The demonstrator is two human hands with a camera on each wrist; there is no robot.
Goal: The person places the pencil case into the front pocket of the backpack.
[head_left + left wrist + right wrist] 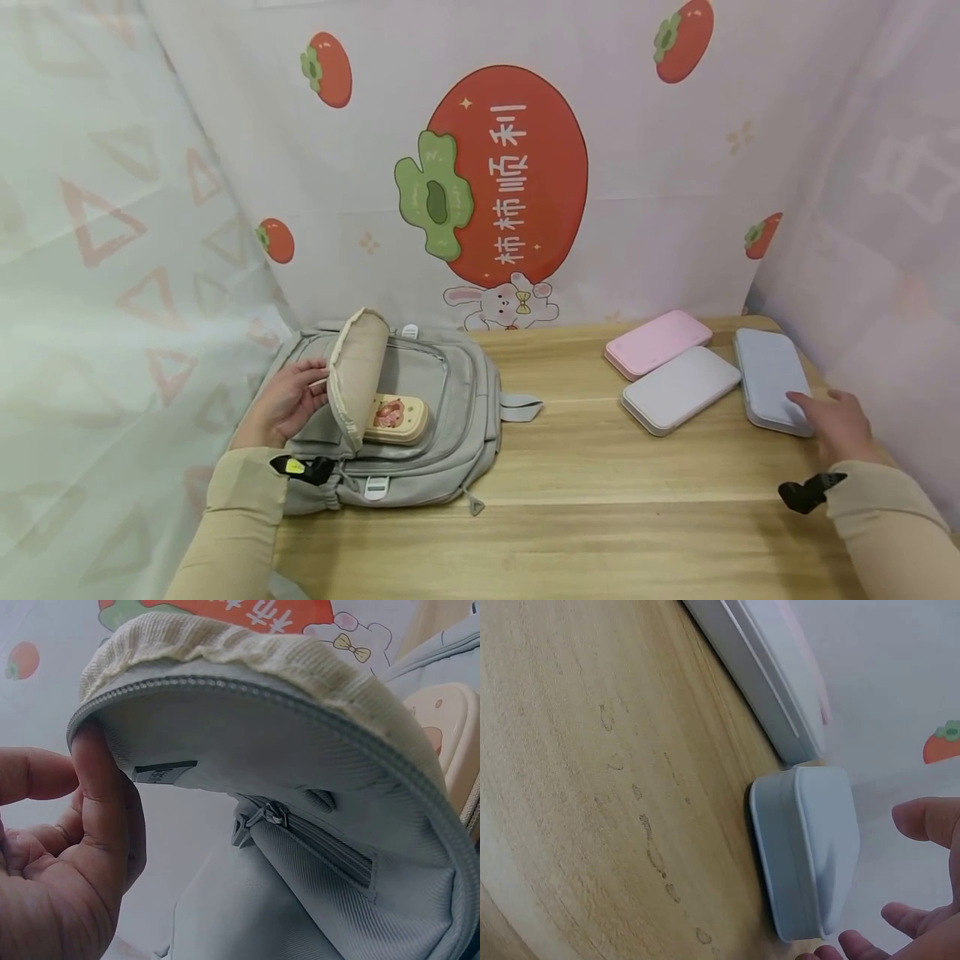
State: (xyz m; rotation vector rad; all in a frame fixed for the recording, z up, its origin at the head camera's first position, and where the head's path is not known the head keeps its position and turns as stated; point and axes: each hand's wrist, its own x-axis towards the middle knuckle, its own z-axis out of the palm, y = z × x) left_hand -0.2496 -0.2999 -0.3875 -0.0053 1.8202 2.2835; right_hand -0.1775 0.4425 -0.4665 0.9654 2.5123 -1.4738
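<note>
Head view: grey backpack (pixel 420 433) lies flat on the wooden table (pixel 600 508), near left. Left hand (pixel 283 402) pinches the edge of the backpack flap (pixel 357 371) and holds it upright, pocket open. A beige printed case (pixel 397 418) sits in the open pocket, just right of the flap. Left wrist view shows the thumb (pixel 105 817) pressed against the flap's zipper edge, inner zip pocket (pixel 311 840) visible under it. Right hand (pixel 840 425) at far right, fingers loosely spread, fingertips at the near end of the blue-grey case (pixel 768 375); cannot tell if touching. Right wrist view: fingers (pixel 922 821) hover just beside that case (pixel 810 855), nothing gripped. White case (pixel 678 390) and pink case (pixel 656 342) lie left of it, close together.
</note>
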